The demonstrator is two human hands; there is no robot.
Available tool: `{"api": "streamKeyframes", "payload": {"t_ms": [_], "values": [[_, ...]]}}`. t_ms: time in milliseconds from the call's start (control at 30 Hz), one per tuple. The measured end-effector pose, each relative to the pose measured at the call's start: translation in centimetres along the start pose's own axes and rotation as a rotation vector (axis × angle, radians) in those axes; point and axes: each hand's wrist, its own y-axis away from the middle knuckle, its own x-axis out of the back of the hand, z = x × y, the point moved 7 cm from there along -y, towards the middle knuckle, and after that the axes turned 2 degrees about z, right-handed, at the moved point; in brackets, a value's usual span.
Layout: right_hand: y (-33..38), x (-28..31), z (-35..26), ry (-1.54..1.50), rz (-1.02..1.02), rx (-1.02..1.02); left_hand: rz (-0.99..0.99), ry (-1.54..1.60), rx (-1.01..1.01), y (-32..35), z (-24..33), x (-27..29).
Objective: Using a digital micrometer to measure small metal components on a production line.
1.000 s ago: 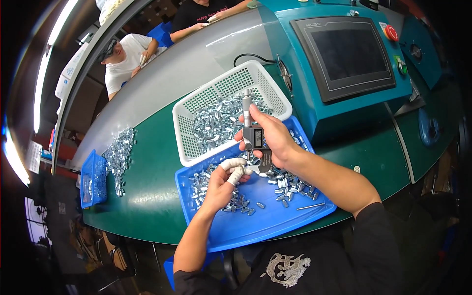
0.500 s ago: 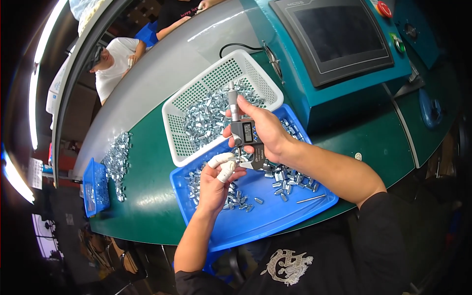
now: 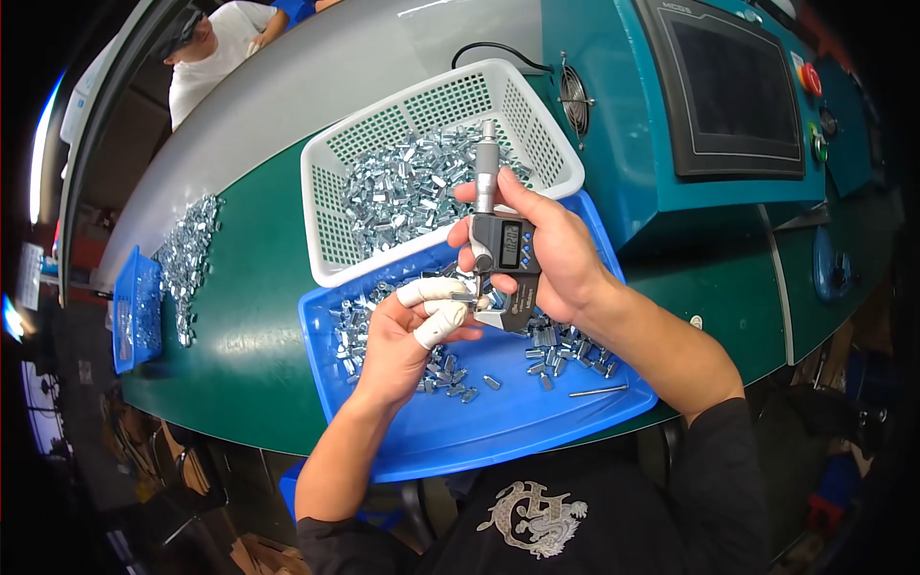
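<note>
Nearest the person, the blue tray [image 3: 517, 431] lies on the green table [image 3: 249, 335], holding loose small metal parts [image 3: 565, 350] and 1 thin metal pin [image 3: 599, 390] near its right rim. Above the tray, the left hand [image 3: 407, 335], with white cots on thumb and forefinger, pinches 1 small metal part [image 3: 464, 298] between those 2 digits and holds it at the measuring end of the digital micrometer [image 3: 503, 259]. The right hand [image 3: 551, 249] is closed firmly around the micrometer's frame, its display facing up and its thimble pointing away from the person.

Beyond, the white mesh basket [image 3: 331, 182] overlaps the tray's far edge and holds a heap of like parts. Behind it stands the teal machine [image 3: 623, 144] with a dark screen. Far left: a second small blue tray [image 3: 125, 316], a loose pile of parts [image 3: 187, 259], and another person in white [image 3: 211, 48].
</note>
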Motion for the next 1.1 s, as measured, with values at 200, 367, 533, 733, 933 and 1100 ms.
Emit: {"api": "streamKeyframes", "payload": {"t_ms": [200, 367, 533, 733, 933, 1100], "values": [[0.0, -0.1, -0.1, 0.060, 0.015, 0.026, -0.009, -0.035, -0.004, 0.2, 0.1, -0.2], [0.0, 0.0, -0.2, 0.081, 0.038, 0.044, -0.001, -0.023, 0.007, 0.1, 0.0, -0.3], [0.1, 0.2, -0.1, 0.052, 0.049, 0.012, -0.005, -0.015, 0.040, 0.0, -0.3, -0.1], [-0.1, 0.5, 0.1, 0.062, 0.067, 0.021, 0.025, -0.105, 0.055, -0.3, -0.8, 0.7], [0.1, -0.1, -0.2, 0.148, 0.088, -0.012, -0.053, -0.170, 0.076, -1.1, 0.6, 1.1], [-0.4, 0.1, -0.6, 0.167, 0.160, 0.010, 0.059, -0.218, -0.047, -2.9, 3.4, 3.2]]}}
